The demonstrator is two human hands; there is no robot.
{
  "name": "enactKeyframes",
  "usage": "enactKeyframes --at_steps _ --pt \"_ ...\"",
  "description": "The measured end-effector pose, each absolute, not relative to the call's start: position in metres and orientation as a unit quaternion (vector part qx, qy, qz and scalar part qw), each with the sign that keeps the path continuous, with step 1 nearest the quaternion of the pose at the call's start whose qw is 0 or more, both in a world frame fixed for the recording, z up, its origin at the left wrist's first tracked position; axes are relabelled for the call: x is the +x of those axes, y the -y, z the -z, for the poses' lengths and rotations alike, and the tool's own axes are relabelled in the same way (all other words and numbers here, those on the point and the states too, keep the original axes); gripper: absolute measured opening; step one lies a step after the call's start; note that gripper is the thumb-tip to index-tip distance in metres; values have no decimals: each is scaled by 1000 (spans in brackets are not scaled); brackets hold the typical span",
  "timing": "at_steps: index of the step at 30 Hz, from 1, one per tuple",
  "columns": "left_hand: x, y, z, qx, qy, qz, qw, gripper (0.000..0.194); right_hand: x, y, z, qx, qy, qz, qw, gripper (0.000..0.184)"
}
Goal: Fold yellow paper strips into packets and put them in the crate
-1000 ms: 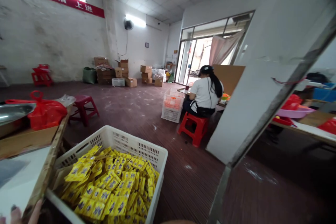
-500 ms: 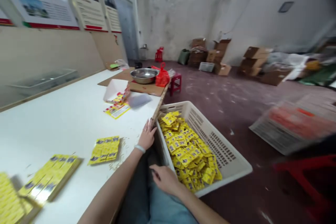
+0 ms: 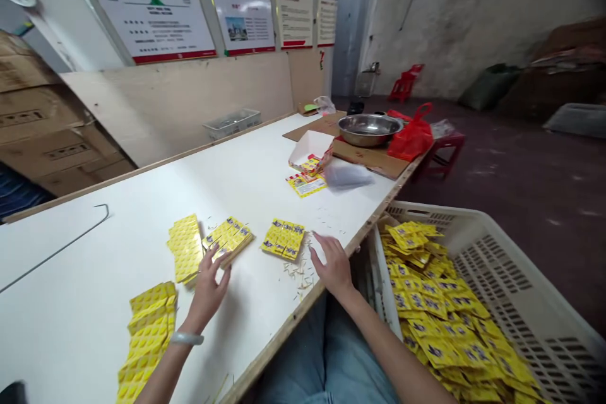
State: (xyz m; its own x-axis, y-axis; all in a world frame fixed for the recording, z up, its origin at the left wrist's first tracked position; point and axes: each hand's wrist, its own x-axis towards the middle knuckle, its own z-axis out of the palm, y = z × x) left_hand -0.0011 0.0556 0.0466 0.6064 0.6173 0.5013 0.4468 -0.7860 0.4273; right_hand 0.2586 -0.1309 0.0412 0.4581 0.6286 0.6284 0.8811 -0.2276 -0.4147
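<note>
My left hand (image 3: pixel 209 285) is over the white table, fingers apart, its fingertips at the near edge of a stack of yellow sachet sheets (image 3: pixel 234 235). Whether they touch it I cannot tell. Left of that stands another yellow stack (image 3: pixel 185 243), and a longer, fanned-out row of yellow sachet sheets (image 3: pixel 148 334) lies nearer me. My right hand (image 3: pixel 335 265) is at the table's front edge, thumb and fingers apart, holding nothing. Just left of it sits a smaller stack of yellow sachets (image 3: pixel 284 238), with thin scraps (image 3: pixel 299 274) scattered beside it.
A white plastic crate (image 3: pixel 530 271) heaped with yellow sachets (image 3: pixel 440 315) stands right of the table (image 3: pixel 227 170). Farther back are an open carton (image 3: pixel 310 146), a steel basin (image 3: pixel 369 129) and a red bag (image 3: pixel 411 139). A bent metal rod (image 3: pixel 61 246) lies at left.
My view has swung left. The left hand has left the table edge for the yellow stacks. The right hand has risen from beside the crate to the table's edge.
</note>
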Motion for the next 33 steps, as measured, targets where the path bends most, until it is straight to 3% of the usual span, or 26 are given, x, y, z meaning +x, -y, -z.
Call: enactKeyframes --at_steps 3,6,8,13,18,23,28,33 --pt "-62 -55 -44 862 -373 -326 111 31 265 73 -41 -750 552 159 327 51" --pt "-124 -54 -40 847 -431 -298 92 32 271 39 -14 -734 594 129 303 44" --pt "-165 -58 -38 833 -470 -281 82 34 274 29 8 -718 600 136 327 49" --pt "-219 -82 -31 860 -463 -207 64 41 279 27 19 -663 625 170 376 36" --pt "-208 -102 -20 875 -444 -182 63 37 245 50 -20 -678 560 196 433 31" --pt "-202 -116 -13 855 -454 -245 61 25 185 72 -34 -639 650 132 389 22" --pt "-181 -106 -58 833 -443 -328 38 28 176 83 -19 -660 598 115 440 23" --pt "-102 -65 -105 810 -400 -428 37 26 188 87 -12 -674 496 79 542 27"
